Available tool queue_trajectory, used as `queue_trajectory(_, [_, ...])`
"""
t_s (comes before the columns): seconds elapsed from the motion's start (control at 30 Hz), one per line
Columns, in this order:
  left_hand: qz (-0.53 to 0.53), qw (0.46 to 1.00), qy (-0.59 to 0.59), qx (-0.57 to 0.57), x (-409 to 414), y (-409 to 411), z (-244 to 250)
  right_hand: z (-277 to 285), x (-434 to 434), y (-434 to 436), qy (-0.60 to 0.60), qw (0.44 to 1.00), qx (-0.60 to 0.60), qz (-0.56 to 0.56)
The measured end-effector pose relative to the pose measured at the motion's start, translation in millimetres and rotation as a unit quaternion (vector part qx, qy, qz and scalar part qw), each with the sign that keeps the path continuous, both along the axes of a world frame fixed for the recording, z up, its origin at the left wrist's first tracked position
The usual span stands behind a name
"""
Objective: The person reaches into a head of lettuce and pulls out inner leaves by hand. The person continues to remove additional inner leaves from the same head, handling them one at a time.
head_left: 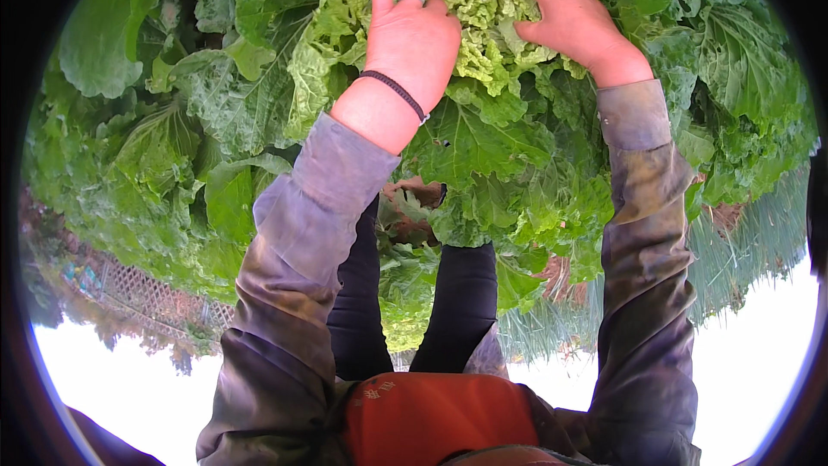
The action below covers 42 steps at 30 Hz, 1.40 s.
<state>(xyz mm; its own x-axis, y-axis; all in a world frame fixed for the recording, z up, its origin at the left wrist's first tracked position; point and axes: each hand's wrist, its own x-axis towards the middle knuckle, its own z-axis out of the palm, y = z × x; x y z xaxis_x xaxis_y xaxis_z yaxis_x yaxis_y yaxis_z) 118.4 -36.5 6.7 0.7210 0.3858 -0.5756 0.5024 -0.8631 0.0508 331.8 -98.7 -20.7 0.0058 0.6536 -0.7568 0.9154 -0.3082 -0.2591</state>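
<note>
A pale yellow-green head of leafy cabbage (488, 32) with crinkled leaves lies between my two hands at the top of the view. On its left side rests my left hand (414, 35), back up, with a ring and a dark braided bracelet; the index finger is stretched out, the others bend down into the leaves. Against the right side of the head is my right hand (572, 26), thumb spread towards the head and fingertips hidden under leaves. Whether either hand grips a leaf cannot be seen.
Large dark green outer leaves (239, 84) spread all around. Below the hands, bare soil (417, 194) shows between leaves near my legs (459, 304). Thin, upright green plants (750, 252) grow at the right. A lattice fence (142, 291) stands at the far left.
</note>
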Motion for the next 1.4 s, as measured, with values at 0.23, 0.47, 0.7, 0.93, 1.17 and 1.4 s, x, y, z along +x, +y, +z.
queue_trajectory(0.23, [0.173, 0.957, -0.230, -0.027, 19, 0, -22, -10, 5, -21, 0.079, 0.983, 0.151, -0.061])
queue_trajectory(0.47, [0.179, 0.967, -0.181, 0.019, 4, -2, -51, -2, 9, -22, 0.087, 0.980, 0.140, -0.109])
queue_trajectory(0.7, [0.182, 0.955, -0.233, -0.006, -18, 1, -77, 69, -116, 8, 0.305, 0.851, 0.357, -0.237])
queue_trajectory(0.93, [0.262, 0.938, -0.201, -0.104, -32, 12, -94, -34, -118, 20, 0.781, 0.251, -0.005, -0.571])
queue_trajectory(1.17, [0.195, 0.947, -0.255, -0.029, -26, 10, -80, -82, -95, -8, 0.349, 0.598, 0.293, -0.659])
queue_trajectory(1.4, [0.176, 0.943, -0.280, -0.025, -27, 12, -73, -76, -60, -14, 0.372, 0.588, 0.235, -0.678])
